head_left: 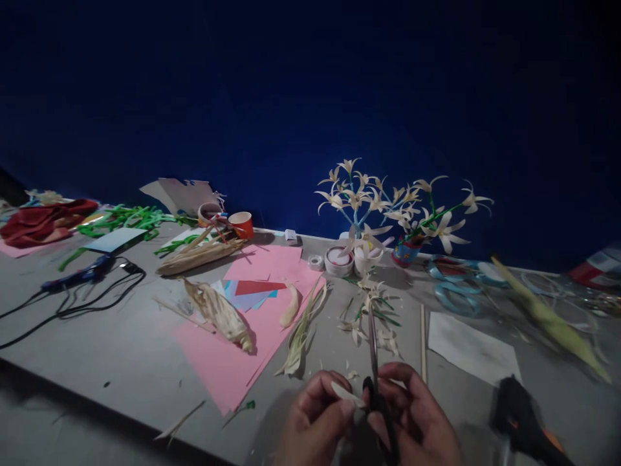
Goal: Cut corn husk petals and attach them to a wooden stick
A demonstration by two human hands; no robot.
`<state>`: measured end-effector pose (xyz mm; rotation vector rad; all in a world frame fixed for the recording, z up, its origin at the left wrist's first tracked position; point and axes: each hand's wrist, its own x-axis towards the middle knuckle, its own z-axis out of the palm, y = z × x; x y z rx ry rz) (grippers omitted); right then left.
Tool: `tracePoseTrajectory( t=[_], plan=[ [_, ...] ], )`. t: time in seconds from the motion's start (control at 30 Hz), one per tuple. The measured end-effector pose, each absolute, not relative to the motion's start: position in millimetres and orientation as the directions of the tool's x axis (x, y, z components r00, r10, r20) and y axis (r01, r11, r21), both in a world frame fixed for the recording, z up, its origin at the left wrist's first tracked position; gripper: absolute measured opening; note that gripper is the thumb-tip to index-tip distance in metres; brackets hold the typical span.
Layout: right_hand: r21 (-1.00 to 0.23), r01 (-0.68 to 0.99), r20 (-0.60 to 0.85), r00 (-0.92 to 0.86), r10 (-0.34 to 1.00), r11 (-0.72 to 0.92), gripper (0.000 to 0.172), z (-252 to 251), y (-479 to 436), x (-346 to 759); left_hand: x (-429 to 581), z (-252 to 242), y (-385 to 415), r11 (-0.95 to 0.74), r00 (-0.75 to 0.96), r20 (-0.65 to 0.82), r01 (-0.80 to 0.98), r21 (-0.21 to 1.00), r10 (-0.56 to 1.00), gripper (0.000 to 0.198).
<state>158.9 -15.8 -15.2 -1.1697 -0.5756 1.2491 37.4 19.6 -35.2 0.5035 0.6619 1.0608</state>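
Observation:
Low in the head view, my left hand (323,414) pinches a pale petal-shaped piece of husk (347,393) between thumb and fingers. My right hand (412,414) grips black-handled scissors (372,349), their blades pointing away from me, just beside the husk piece. Past the blades lie several loose cream husk flowers (371,294) with green stems. Dried corn husks (216,314) rest on pink paper sheets (208,372) to the left. Thin pale-green husk strips (298,349) lie nearer my left hand.
Husk flowers stand in a blue-red pot (406,252) at the back. A black glue gun (519,414) is at the right, near white paper (475,349) and blue ribbon rolls (456,296). A dark corded tool (77,275) and green pipe cleaners (126,221) lie left. An orange cup (241,225) stands behind.

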Motion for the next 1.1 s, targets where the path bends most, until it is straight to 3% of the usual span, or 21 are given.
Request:
tracePoseTrajectory(
  t=[0.17, 0.27, 0.43, 0.8, 0.9, 1.0, 1.1],
  plan=[
    [-0.854, -0.499, -0.289, 0.215, 0.933, -0.149, 0.047, -24, -19, 161, 39, -36, 15, 0.306, 0.235, -0.199, -0.644, 0.701, 0.951, 0.028],
    [-0.843, -0.533, -0.261, 0.278, 0.925, -0.077, 0.046, -27, -21, 156, 40, -39, 12, 0.269, 0.205, -0.179, -0.613, 0.743, 0.962, 0.028],
    [-0.829, -0.558, -0.253, 0.317, 0.914, -0.036, 0.054, -25, -23, 147, 41, -42, 10, 0.324, 0.250, -0.214, -0.587, 0.742, 0.944, 0.030],
    [-0.867, -0.489, -0.265, 0.283, 0.922, -0.099, 0.044, -12, -22, 160, 35, -44, 8, 0.340, 0.450, -0.070, -0.555, 0.759, 0.890, 0.024],
    [-0.884, -0.439, -0.276, 0.210, 0.938, -0.162, 0.041, -13, -20, 165, 22, -36, 16, 0.324, 0.546, -0.042, -0.433, 0.841, 0.837, 0.030],
    [-0.920, -0.349, -0.242, 0.146, 0.959, -0.179, 0.038, -21, -19, 170, 9, -22, 25, 0.155, 0.579, -0.013, -0.197, 0.968, 0.815, 0.020],
    [-0.928, -0.338, -0.210, 0.127, 0.969, -0.157, 0.038, -26, -17, 169, 4, -9, 30, 0.015, 0.649, -0.010, -0.003, 1.000, 0.761, 0.017]
  ],
)
